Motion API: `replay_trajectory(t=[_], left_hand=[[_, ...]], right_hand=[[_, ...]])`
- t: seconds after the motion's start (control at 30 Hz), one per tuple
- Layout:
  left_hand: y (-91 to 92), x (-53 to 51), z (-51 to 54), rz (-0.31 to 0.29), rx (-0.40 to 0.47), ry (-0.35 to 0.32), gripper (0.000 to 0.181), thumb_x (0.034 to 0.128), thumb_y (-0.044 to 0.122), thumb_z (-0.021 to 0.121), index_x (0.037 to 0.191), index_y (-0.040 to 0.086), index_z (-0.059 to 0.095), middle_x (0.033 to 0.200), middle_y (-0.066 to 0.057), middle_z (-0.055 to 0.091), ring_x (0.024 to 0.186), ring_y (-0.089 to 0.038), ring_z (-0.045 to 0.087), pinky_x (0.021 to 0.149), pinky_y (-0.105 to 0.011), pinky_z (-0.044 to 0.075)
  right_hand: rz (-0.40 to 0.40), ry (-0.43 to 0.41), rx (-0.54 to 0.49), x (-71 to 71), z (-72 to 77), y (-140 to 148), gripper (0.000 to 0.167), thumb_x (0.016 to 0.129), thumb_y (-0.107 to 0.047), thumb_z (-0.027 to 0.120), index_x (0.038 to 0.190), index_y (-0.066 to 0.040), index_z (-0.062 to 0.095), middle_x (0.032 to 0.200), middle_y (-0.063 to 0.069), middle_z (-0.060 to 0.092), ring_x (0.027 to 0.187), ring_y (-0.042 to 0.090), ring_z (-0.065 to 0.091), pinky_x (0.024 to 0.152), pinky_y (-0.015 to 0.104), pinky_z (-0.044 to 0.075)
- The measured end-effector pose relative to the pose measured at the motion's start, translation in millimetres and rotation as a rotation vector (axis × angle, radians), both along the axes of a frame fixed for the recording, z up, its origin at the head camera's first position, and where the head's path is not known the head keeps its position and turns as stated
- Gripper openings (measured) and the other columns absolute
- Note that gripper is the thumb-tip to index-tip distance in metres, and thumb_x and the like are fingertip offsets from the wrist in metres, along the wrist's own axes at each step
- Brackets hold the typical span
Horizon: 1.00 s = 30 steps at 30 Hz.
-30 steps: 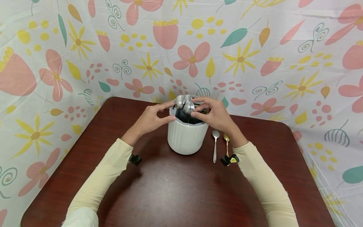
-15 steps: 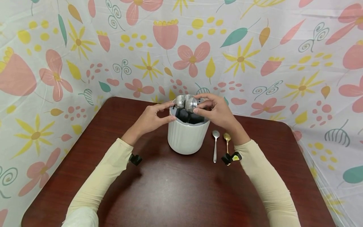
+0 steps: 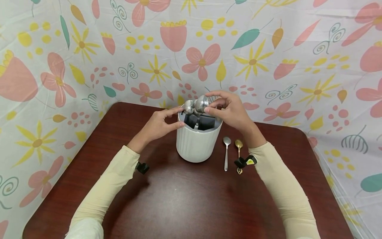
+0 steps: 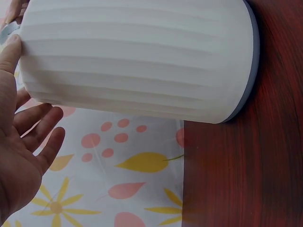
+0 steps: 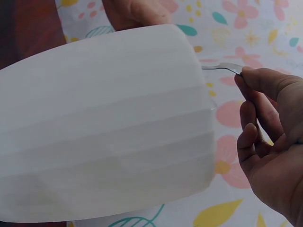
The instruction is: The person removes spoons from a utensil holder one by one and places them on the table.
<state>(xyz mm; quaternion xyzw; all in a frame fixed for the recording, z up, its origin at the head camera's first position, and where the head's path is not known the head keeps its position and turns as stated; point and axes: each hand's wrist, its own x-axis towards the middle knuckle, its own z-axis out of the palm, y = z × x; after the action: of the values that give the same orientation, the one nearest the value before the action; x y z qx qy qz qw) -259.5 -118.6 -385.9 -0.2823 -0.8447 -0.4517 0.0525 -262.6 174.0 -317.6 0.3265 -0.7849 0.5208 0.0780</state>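
Note:
A white ribbed utensil holder (image 3: 195, 146) with a dark divided inside stands upright on the table. My right hand (image 3: 231, 108) pinches a large silver spoon (image 3: 202, 103) by its bowl, above the rim; its handle reaches down into the holder. In the right wrist view, thumb and fingertips hold that spoon (image 5: 222, 66) edge-on. A second silver spoon (image 3: 189, 107) stands bowl-up in the holder at the left, beside my left hand's fingertips. My left hand (image 3: 158, 124) touches the holder's left rim with thumb and forefinger, the other fingers loosely extended in the left wrist view.
A silver spoon (image 3: 226, 141) and a gold spoon (image 3: 238, 144) with an ornate handle end lie on the dark red wooden table (image 3: 176, 199), right of the holder. A flower-patterned cloth (image 3: 203, 49) hangs behind and along the sides of the table.
My right hand has moved up and slightly right, raising the large spoon, so more of its handle and the holder's inside show. My left hand has stayed at the rim.

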Motion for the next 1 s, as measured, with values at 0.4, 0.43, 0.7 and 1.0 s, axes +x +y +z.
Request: replay_trajectory(t=[0.4,0.43,0.7,1.0], left_hand=[[0.9,-0.1,-0.3,-0.002,0.006,0.018,0.06,0.0903,0.044,0.079,0.145,0.025,0.061,0.147,0.006,0.058,0.125,-0.022,0.057,0.103,-0.045,0.048],[1.2,-0.3,-0.4,-0.002,0.006,0.021,0.06,0.0902,0.043,0.079,0.144,0.025,0.061,0.147,0.006,0.058,0.126,-0.022,0.057,0.103,-0.044,0.048],[1.0,-0.3,-0.1,-0.008,0.011,0.024,0.06,0.0901,0.043,0.079,0.144,0.024,0.061,0.148,0.004,0.058,0.128,-0.026,0.057,0.104,-0.046,0.047],[0.7,-0.5,-0.9,-0.002,0.01,0.032,0.06,0.0895,0.043,0.08,0.144,0.026,0.061,0.146,0.006,0.059,0.122,-0.023,0.057,0.101,-0.044,0.049]], right_hand=[[-0.009,-0.016,-0.08,1.6,22.2,-2.4,0.04,0.087,0.001,0.078,0.126,0.0,0.068,0.077,-0.002,0.076,0.056,0.016,0.057,0.052,0.022,0.039],[-0.011,-0.009,-0.082,1.3,23.9,-2.6,0.04,0.087,0.002,0.078,0.126,0.0,0.069,0.077,-0.002,0.076,0.057,0.016,0.059,0.053,0.023,0.04],[-0.013,0.074,-0.072,-2.1,42.9,-6.0,0.039,0.086,0.003,0.078,0.125,0.001,0.07,0.076,-0.005,0.075,0.054,0.011,0.055,0.05,0.024,0.036],[-0.011,0.096,-0.108,-1.2,68.1,-6.4,0.04,0.084,0.006,0.079,0.123,0.0,0.071,0.074,0.0,0.075,0.052,0.01,0.054,0.049,0.024,0.034]])
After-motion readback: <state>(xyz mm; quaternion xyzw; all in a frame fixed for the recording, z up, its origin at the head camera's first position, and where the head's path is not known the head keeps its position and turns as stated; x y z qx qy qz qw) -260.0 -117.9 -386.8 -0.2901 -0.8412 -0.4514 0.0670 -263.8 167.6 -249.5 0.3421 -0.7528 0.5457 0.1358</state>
